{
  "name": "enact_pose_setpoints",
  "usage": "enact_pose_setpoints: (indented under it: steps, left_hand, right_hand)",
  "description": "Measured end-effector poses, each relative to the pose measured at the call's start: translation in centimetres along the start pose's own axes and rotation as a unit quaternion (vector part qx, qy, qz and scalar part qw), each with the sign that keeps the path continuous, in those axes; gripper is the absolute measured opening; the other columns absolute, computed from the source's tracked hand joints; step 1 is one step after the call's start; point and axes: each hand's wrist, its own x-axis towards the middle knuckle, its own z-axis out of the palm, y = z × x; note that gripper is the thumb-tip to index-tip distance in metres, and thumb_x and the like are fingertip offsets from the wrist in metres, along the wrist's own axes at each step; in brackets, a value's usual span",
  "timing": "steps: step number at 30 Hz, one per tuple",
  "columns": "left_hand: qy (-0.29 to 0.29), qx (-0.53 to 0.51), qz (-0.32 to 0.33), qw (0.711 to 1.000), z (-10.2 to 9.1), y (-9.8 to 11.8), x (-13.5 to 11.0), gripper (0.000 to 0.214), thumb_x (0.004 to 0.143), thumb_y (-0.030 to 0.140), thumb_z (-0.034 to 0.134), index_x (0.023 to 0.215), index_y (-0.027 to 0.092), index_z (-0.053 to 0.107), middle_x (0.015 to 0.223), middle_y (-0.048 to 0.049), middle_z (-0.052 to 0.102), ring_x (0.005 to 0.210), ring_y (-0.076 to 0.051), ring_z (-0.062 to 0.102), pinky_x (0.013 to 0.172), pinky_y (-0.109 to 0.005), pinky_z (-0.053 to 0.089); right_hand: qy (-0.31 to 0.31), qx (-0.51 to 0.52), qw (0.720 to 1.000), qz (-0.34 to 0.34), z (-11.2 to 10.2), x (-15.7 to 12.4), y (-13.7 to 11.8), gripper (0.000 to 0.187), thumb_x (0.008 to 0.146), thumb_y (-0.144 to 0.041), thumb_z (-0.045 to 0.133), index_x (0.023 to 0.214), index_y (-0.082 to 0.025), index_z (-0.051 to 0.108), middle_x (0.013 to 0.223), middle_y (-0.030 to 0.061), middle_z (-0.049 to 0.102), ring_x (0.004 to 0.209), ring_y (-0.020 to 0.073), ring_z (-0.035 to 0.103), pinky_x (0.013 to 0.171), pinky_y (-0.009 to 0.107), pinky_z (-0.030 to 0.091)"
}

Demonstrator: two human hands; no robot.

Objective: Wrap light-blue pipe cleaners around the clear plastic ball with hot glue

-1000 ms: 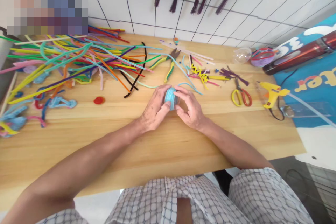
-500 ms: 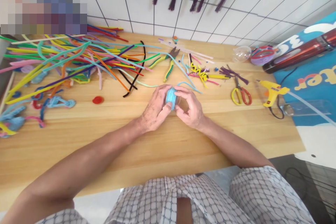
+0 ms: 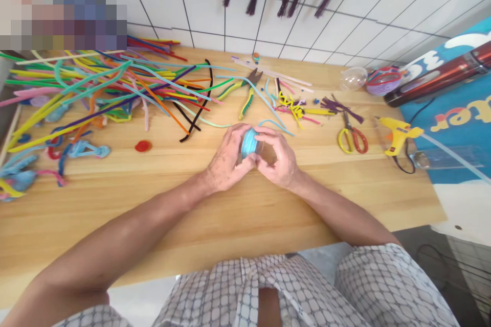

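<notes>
A rounded, clear-looking piece wound with light blue pipe cleaner [image 3: 250, 143] is held between both hands over the middle of the wooden table. My left hand [image 3: 229, 159] curls round its left side, fingers on top and thumb at the lower edge. On the other side my right hand [image 3: 279, 156] has its fingertips on the piece's upper right and its thumb near the bottom. The two thumb tips meet or nearly meet. A light blue pipe cleaner [image 3: 276, 125] lies just beyond the fingers; whether it joins the wound piece I cannot tell.
Many coloured pipe cleaners [image 3: 115, 82] heap at the left, near a red disc [image 3: 143, 146]. Green-handled pliers [image 3: 248, 93] lie behind the hands. Scissors [image 3: 352, 138], a yellow glue gun [image 3: 397, 135], a clear plastic dome [image 3: 353, 79] and a red flask [image 3: 437, 76] are at the right.
My left thumb has slid from the front of the wound piece down and right towards my right thumb. More of the blue winding shows. Both hands stay in place.
</notes>
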Motion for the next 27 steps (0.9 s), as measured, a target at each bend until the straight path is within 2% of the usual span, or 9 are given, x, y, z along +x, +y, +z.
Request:
enact_pose_setpoints:
  steps: [11, 20, 24, 27]
  left_hand:
    - [0.007, 0.000, -0.017, 1.000, 0.2, -0.2, 0.0, 0.070, 0.107, 0.054, 0.068, 0.163, 0.024, 0.038, 0.154, -0.0191, 0.058, 0.145, -0.035, 0.060, 0.124, -0.060, 0.054]
    - [0.003, -0.019, -0.006, 1.000, 0.1, 0.0, 0.0, 0.066, 0.110, 0.054, 0.063, 0.163, 0.022, 0.039, 0.155, -0.0209, 0.056, 0.148, -0.036, 0.057, 0.125, -0.062, 0.052]
    - [-0.015, -0.065, -0.028, 0.997, -0.7, 0.2, 0.1, 0.053, 0.116, 0.053, 0.050, 0.160, 0.024, 0.043, 0.156, -0.0190, 0.056, 0.149, -0.033, 0.056, 0.126, -0.059, 0.051]
    - [-0.018, -0.089, -0.049, 0.995, -1.0, 0.3, 0.1, 0.049, 0.117, 0.051, 0.050, 0.157, 0.023, 0.045, 0.154, -0.0185, 0.057, 0.146, -0.032, 0.059, 0.126, -0.056, 0.052]
  right_hand:
    - [-0.016, 0.003, 1.000, -0.004, -0.2, -0.1, 0.2, 0.055, 0.097, -0.019, 0.066, 0.151, -0.026, 0.056, 0.151, 0.0177, 0.072, 0.140, 0.0346, 0.072, 0.116, 0.062, 0.064]
    - [-0.003, 0.034, 0.999, 0.009, -0.3, -0.1, 0.0, 0.048, 0.101, -0.020, 0.064, 0.149, -0.026, 0.059, 0.151, 0.0174, 0.072, 0.141, 0.0335, 0.072, 0.118, 0.060, 0.062]
    - [-0.014, 0.010, 1.000, 0.003, -0.2, -0.2, -0.1, 0.053, 0.099, -0.018, 0.065, 0.150, -0.028, 0.057, 0.151, 0.0156, 0.073, 0.140, 0.0331, 0.072, 0.116, 0.060, 0.063]
    - [-0.022, -0.010, 1.000, -0.002, -0.2, -0.3, -0.1, 0.055, 0.097, -0.017, 0.064, 0.150, -0.028, 0.056, 0.150, 0.0158, 0.073, 0.140, 0.0331, 0.073, 0.114, 0.061, 0.065]
